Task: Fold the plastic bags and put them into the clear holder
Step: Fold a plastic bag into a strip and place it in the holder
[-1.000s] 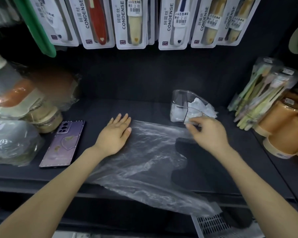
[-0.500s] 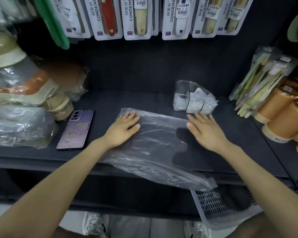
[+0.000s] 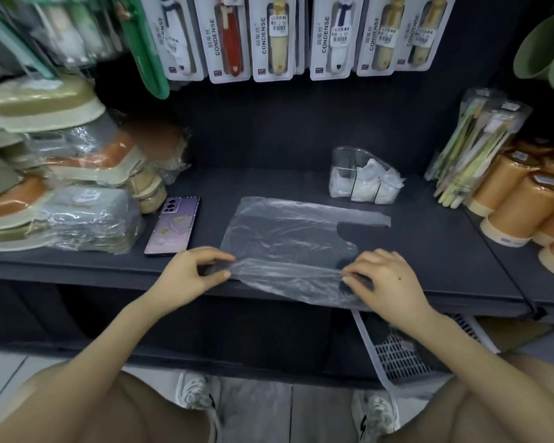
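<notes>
Head view, hands [image 3: 189, 276] [image 3: 389, 279] pinching bag [image 3: 288, 231], near edge bunched

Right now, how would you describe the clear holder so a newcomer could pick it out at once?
Look at the dark shelf under the hanging toothbrush cards, toward its back right. The clear holder stands there, beyond the flat plastic bag and left of the orange rolls. It is the only see-through container with dividers, holding white folded bags.
</notes>
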